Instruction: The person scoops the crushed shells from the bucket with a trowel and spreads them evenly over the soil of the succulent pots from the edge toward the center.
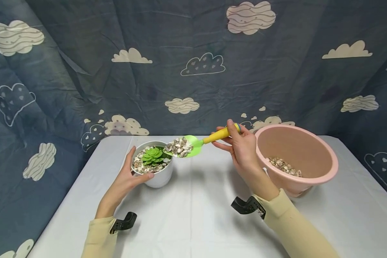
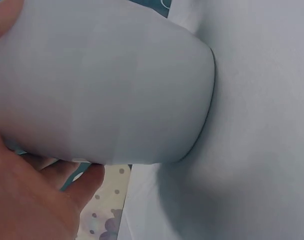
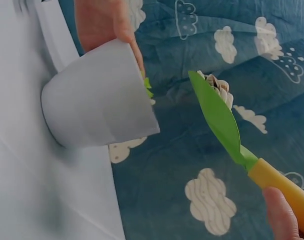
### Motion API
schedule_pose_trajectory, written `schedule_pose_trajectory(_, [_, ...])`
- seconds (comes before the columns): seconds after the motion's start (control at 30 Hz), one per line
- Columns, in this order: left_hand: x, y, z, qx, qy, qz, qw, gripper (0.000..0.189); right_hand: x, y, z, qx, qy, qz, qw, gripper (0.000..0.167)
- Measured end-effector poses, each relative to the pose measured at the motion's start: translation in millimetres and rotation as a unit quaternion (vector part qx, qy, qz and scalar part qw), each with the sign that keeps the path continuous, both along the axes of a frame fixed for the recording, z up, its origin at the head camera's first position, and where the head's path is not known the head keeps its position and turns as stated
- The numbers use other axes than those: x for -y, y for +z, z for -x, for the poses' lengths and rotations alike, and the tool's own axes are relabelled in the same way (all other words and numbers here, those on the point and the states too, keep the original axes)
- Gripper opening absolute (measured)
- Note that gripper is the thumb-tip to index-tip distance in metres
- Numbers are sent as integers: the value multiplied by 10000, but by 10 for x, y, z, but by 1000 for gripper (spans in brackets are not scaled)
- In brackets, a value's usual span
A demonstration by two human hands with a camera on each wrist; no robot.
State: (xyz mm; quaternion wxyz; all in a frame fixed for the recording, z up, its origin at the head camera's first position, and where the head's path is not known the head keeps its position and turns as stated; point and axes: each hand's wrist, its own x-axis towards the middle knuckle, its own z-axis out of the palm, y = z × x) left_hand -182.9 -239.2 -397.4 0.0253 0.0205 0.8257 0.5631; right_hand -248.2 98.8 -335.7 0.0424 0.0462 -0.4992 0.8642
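Observation:
A white pot stands on the table at the left, holding a green succulent among small shells or pebbles. My left hand grips the pot's side, thumb near the rim; the left wrist view shows the pot wall close up with fingers around it. My right hand holds a garden trowel by its yellow handle. The green blade carries a heap of small shells, its tip over the pot's right rim. From the right wrist, the blade appears raised above the pot.
A large pink basin stands at the right behind my right forearm, with more small shells in its bottom. White cloth covers the table. A dark blue curtain with cloud prints hangs behind it.

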Motion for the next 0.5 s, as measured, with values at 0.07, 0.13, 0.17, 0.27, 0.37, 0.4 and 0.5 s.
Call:
schedule_pose_trajectory(0.07, [7, 0, -5, 10, -45, -80, 10000, 111, 64, -22, 33, 31, -114, 14, 9999, 38])
schedule_pose_trajectory(0.13, [9, -1, -4, -10, -59, -81, 9999, 110, 123, -47, 67, 73, -228, 62, 9997, 36])
schedule_pose_trajectory(0.17, [8, -3, -3, -23, -60, -72, 10000, 110, 151, -61, 86, 90, -283, 115, 9995, 36])
schedule_pose_trajectory(0.27, [11, -15, -1, -16, -36, -91, 10000, 111, 232, -105, 141, 162, -394, 246, 9988, 35])
schedule_pose_trajectory(0.37, [9, -22, -1, 2, -21, -151, 9999, 110, 307, -145, 195, 223, -499, 302, 9981, 34])
schedule_pose_trajectory(0.4, [8, -23, -1, 17, -14, -169, 9999, 110, 332, -159, 211, 237, -537, 283, 9979, 34])
schedule_pose_trajectory(0.5, [2, -21, -7, 61, -9, -203, 9998, 110, 402, -193, 247, 241, -659, 184, 9974, 34])
